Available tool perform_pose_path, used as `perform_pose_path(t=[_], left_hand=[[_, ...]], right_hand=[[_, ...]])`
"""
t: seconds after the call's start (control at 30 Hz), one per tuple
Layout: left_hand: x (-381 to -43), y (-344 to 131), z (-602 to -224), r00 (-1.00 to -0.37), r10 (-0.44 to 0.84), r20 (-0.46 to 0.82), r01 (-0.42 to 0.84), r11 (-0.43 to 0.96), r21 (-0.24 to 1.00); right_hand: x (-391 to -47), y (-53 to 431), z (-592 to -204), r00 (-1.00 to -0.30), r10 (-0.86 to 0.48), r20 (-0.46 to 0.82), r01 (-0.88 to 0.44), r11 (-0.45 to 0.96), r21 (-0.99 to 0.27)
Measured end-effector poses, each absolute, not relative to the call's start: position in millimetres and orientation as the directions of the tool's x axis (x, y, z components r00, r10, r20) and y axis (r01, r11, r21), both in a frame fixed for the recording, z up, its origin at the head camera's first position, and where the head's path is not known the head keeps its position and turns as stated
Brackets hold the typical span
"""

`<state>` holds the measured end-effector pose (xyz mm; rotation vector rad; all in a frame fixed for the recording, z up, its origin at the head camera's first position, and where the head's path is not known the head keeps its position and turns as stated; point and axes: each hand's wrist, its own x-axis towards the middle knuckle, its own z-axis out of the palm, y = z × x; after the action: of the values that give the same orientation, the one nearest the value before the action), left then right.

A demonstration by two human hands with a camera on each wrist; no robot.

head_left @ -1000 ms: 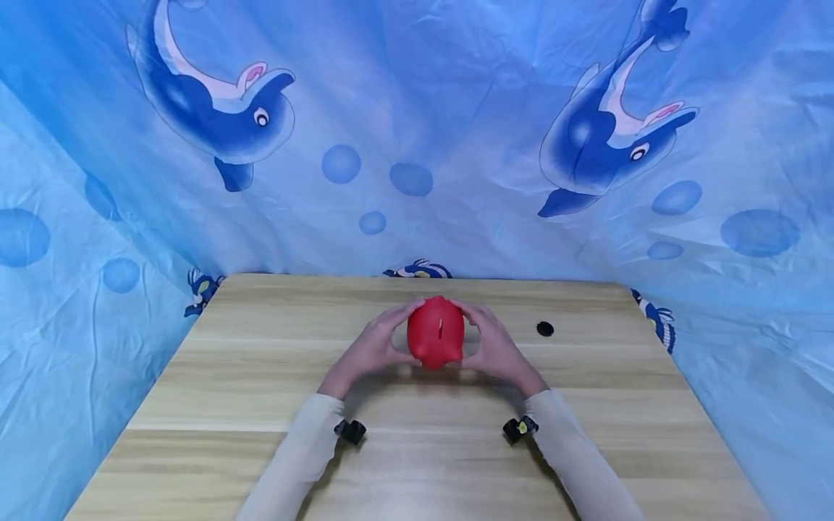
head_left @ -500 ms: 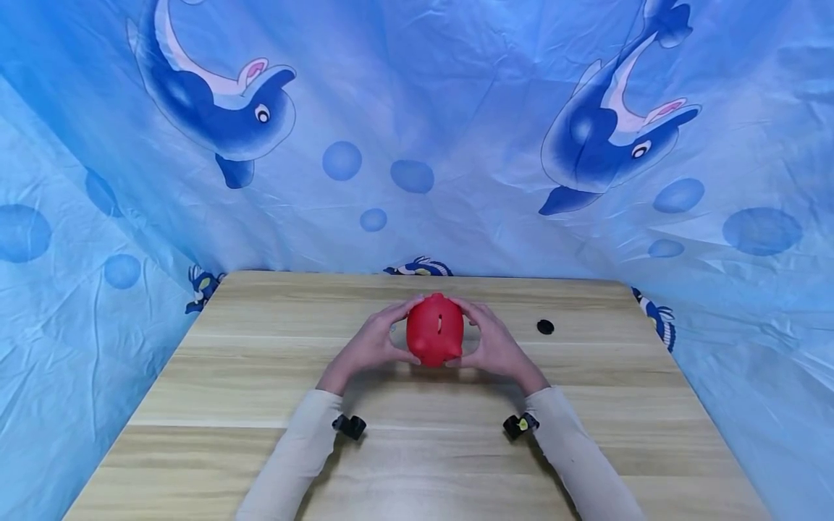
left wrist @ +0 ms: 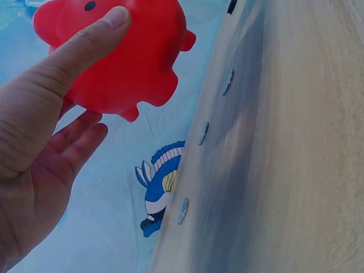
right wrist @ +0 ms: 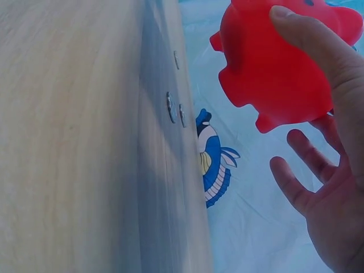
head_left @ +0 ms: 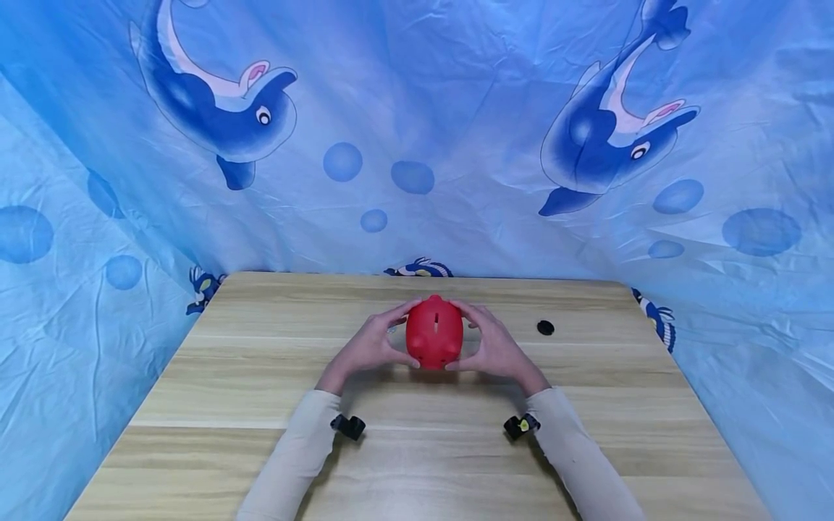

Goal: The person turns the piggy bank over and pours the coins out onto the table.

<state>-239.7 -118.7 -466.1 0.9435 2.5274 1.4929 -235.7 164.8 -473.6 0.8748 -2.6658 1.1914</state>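
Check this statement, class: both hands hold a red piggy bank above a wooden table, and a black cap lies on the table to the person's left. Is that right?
Not quite. The black cap lies to the person's right, as the head view shows. The left hand and right hand do hold the red piggy bank above the wooden table.

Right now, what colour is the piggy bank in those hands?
Plain red, the piggy bank shows best in the head view.

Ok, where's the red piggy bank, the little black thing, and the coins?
red piggy bank [head_left: 434, 336], head view, its back beside the slot
black cap [head_left: 545, 327], head view, its middle
coin [left wrist: 228, 82], left wrist view, its face
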Motion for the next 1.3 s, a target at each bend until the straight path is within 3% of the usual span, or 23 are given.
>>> perform_pose_path(t=[0.87, 1.3], left_hand=[[-237.9, -118.1, -464.8, -0.853, 0.489, 0.185, 0.374, 0.323, 0.869], [-232.5, -112.0, -458.8, -0.891, 0.436, 0.13, 0.301, 0.352, 0.886]], right_hand=[[-236.8, 166.3, -472.5, -0.834, -0.471, 0.286, -0.494, 0.409, -0.767], [-234.3, 166.3, -469.6, -0.877, -0.433, 0.208, -0.398, 0.415, -0.818]])
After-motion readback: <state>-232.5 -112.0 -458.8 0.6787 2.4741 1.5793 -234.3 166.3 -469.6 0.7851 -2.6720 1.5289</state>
